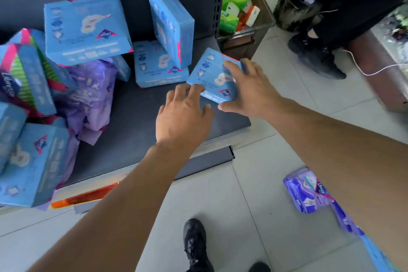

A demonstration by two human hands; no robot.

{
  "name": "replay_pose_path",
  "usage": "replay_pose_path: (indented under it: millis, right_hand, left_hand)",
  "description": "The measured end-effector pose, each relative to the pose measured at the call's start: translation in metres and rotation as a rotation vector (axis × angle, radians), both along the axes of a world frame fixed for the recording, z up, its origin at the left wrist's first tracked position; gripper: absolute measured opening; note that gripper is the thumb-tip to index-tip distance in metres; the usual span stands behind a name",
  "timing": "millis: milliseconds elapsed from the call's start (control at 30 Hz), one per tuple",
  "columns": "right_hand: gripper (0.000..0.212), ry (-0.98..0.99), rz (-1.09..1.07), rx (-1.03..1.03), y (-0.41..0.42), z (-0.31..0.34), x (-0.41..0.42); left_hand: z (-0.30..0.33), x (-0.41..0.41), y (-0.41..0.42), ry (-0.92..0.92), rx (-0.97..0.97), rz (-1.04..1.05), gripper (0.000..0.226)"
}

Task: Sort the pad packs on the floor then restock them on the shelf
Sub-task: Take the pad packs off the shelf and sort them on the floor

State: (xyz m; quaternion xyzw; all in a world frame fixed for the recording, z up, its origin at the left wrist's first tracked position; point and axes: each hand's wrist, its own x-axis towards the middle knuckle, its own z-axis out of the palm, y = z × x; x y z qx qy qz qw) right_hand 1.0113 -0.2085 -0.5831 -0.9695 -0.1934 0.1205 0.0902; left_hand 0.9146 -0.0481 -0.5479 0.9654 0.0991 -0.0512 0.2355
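A blue pad pack (212,73) lies at the right end of the dark shelf (132,121). My right hand (249,88) lies over it with spread fingers, the thumb under its near edge. My left hand (183,115) touches its left near corner with relaxed fingers. Beside it another blue pack (159,66) lies flat, and a third (170,22) stands tilted on top. More blue packs (86,28) and purple packs (92,95) are piled on the shelf's left. A purple pack (309,194) lies on the floor under my right forearm.
A box of green and orange tissue packs (238,6) stands right of the shelf upright. Another person in black (320,17) stands beyond it. A white cable (375,70) runs to a brown counter at the right. My black shoes (196,247) stand on grey floor tiles.
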Motion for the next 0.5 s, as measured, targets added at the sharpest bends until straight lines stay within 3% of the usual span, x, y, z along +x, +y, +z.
replay_pose_path:
  millis: [100,200,267,333,400,500]
  right_hand:
    - [0.092,0.172,-0.146,0.308,-0.019,0.013,-0.019]
    - [0.046,0.558,-0.287,0.731,-0.057,0.041,-0.051]
    - [0.028,0.728,-0.475,0.945,-0.084,0.049,-0.074]
    - [0.044,0.903,-0.642,1.084,-0.111,0.05,-0.096]
    - [0.055,1.065,-0.654,1.173,-0.132,0.051,-0.116]
    - [0.059,1.151,-0.787,1.261,-0.161,0.05,-0.145]
  left_hand:
    - [-0.003,-0.001,-0.003,-0.112,-0.141,0.034,0.045]
    - [0.001,-0.008,-0.014,-0.193,-0.445,0.021,0.062]
    - [0.005,-0.01,-0.027,-0.111,-0.58,-0.048,0.067]
    - [0.007,-0.01,-0.045,0.039,-0.679,-0.104,0.055]
    - [0.01,-0.013,-0.067,0.174,-0.754,-0.143,0.037]
    - [0.012,-0.026,-0.105,0.272,-0.763,-0.137,0.032]
